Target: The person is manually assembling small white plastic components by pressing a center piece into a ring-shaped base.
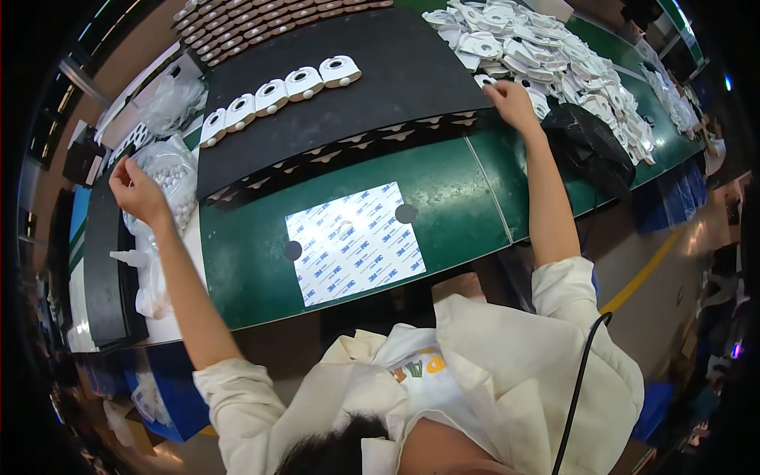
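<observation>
My left hand is over the left side of the bench, beside a clear plastic bag of small white balls. Its fingers are pinched together; what they hold, if anything, is too small to make out. At the right end of a black board, my right hand closes its fingertips on a white plastic part with a dark hole. Several similar white parts stand in a slanting row on the board, each with a white ball at its front edge.
A heap of loose white parts lies at the right back, with a black bag before it. Stacked parts line the back. A printed white sheet with dark discs lies on the green bench. A nozzle bottle lies left.
</observation>
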Demonstrator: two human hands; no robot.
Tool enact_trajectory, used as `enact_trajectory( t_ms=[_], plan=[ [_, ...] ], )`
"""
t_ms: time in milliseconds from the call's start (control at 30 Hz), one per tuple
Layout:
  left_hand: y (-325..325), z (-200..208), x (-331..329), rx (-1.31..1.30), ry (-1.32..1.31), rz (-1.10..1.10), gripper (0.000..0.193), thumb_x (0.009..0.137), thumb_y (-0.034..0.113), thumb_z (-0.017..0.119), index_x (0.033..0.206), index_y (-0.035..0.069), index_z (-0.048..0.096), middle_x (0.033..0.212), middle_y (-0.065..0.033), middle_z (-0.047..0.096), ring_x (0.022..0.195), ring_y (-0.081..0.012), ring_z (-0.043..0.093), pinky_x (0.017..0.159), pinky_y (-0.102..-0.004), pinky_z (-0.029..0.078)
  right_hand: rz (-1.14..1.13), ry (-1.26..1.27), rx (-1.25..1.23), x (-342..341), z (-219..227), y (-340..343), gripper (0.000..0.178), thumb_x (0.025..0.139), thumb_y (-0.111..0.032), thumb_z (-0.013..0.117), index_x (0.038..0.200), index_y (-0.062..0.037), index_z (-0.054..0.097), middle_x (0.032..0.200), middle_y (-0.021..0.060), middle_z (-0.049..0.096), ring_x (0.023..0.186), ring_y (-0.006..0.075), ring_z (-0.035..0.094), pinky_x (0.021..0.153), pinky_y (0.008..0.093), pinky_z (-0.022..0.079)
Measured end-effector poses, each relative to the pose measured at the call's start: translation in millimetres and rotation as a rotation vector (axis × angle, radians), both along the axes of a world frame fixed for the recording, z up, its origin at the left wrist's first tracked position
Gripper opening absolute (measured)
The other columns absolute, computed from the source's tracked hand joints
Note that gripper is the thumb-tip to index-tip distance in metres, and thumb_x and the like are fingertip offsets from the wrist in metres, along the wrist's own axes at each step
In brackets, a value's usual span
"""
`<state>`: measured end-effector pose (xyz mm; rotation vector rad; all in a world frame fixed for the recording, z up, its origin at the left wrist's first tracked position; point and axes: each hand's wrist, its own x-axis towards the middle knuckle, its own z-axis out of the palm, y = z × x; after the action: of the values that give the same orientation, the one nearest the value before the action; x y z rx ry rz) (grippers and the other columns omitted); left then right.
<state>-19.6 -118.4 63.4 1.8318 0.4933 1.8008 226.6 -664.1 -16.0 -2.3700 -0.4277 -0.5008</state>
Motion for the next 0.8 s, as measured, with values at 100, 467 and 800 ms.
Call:
enact_trajectory(
  t_ms=[100,467,800],
  plan=[
    [92,-27,-32,0.015,0.376,0.225,0.029,0.083,0.026,0.058,0.094,-0.001,0.059,0.091,-0.0139,0.062,0.084,-0.0238,0.060,0.077,-0.0327,0.046,-0.103,0.153,-0.172,-21,21,15,0.041,0.080,-0.040,0.058,0.076,0.0000,0.065,0.070,0.0164,0.062,0.066,0.0281,0.061,0.062,0.0339,0.046],
    [116,-43,3,-0.077,1.654,0.270,0.099,0.070,0.068,0.048,0.131,-0.008,0.032,0.130,-0.0297,0.038,0.122,-0.0401,0.037,0.102,-0.0416,0.028,-0.355,0.025,-0.390,-36,22,10,0.029,0.068,-0.028,0.071,0.084,-0.0045,0.066,0.077,0.0179,0.063,0.078,0.0335,0.061,0.070,0.0424,0.047],
    [165,-85,49,0.035,1.554,0.257,0.071,0.075,0.052,0.047,0.130,0.007,0.038,0.129,-0.0243,0.041,0.121,-0.0406,0.037,0.100,-0.0496,0.029,-0.464,-0.168,-0.156,-30,23,1,0.020,0.083,-0.019,0.053,0.088,-0.0032,0.064,0.082,0.0212,0.062,0.080,0.0386,0.059,0.070,0.0445,0.046]
  ],
)
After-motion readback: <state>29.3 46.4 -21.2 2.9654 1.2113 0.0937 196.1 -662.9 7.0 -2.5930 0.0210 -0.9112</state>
